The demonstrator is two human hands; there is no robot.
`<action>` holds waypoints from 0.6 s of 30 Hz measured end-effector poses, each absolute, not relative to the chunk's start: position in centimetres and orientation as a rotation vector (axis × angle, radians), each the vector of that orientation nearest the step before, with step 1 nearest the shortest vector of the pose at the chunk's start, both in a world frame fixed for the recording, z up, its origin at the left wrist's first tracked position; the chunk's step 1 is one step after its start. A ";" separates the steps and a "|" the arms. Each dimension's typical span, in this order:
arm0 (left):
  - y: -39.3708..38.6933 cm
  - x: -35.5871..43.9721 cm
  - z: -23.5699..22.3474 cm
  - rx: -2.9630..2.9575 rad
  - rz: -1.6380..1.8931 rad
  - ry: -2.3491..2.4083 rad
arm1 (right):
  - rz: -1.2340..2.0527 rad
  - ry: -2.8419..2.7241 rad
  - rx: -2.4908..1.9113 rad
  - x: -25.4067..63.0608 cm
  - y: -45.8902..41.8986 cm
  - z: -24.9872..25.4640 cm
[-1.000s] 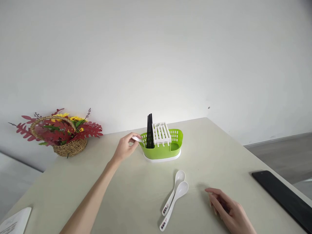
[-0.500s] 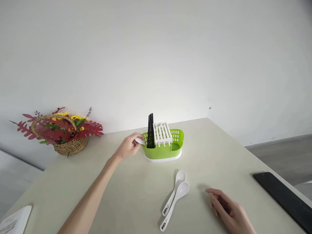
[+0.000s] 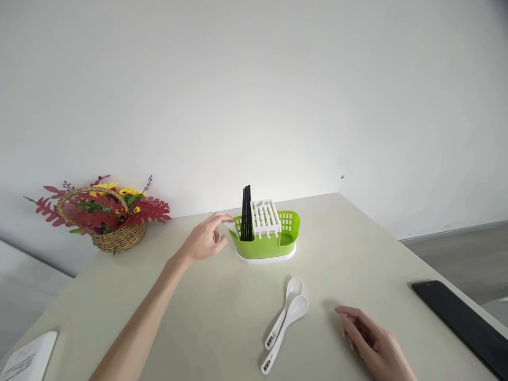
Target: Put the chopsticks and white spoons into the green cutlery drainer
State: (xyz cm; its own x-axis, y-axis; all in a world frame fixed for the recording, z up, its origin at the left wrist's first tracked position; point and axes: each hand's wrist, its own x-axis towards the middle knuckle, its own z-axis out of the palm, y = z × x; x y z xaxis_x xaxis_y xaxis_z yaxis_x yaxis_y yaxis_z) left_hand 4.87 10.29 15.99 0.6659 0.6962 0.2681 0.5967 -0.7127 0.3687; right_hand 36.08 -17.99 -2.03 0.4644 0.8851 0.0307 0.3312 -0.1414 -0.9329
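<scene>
My left hand [image 3: 205, 236] is at the left end of a green basket-style cutlery holder [image 3: 264, 247], thumb and forefinger spread apart. A white spoon [image 3: 232, 227] leans in that end of the holder, its upper part at my fingertips. Black chopsticks [image 3: 246, 217] stand upright beside it. My right hand [image 3: 373, 341] rests on the table at the lower right, loosely curled with a gap between thumb and forefinger and nothing in it. Two white spoons, one farther back [image 3: 294, 288] and one nearer [image 3: 297, 309], lie overlapping between my hands, handles towards me.
A white slotted rack [image 3: 265, 218] with hooks sits on the holder. A wicker basket [image 3: 121, 239] of artificial flowers stands at the back left. A black phone-like slab [image 3: 456, 323] lies along the right edge. A white object [image 3: 32, 357] with dark lines lies at the front left.
My left thumb and forefinger have parted from the white spoon, which stays leaning in the holder's left end. My right hand and the two lying spoons have not moved.
</scene>
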 end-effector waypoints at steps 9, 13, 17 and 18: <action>10.2 5.6 16.2 2.686 0.593 1.063 | 0.694 -1.043 -1.694 36.1 -18.0 -2.0; 9.6 6.1 16.1 2.671 0.691 1.079 | 0.686 -1.051 -1.686 36.0 -18.0 -2.0; 7.5 7.3 15.8 2.667 0.849 1.024 | 0.676 -1.035 -1.690 35.8 -17.9 -1.7; 6.8 7.8 15.6 2.691 0.833 0.966 | 0.678 -1.030 -1.692 35.8 -17.9 -1.7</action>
State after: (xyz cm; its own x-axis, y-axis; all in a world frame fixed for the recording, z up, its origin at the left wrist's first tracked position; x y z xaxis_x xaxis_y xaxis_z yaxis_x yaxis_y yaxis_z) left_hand 7.79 6.77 15.61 0.6356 0.6277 0.4494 0.5366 -0.7777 0.3275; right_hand 35.79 -17.94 -1.68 0.4797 0.8768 0.0341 0.3157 -0.1362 -0.9390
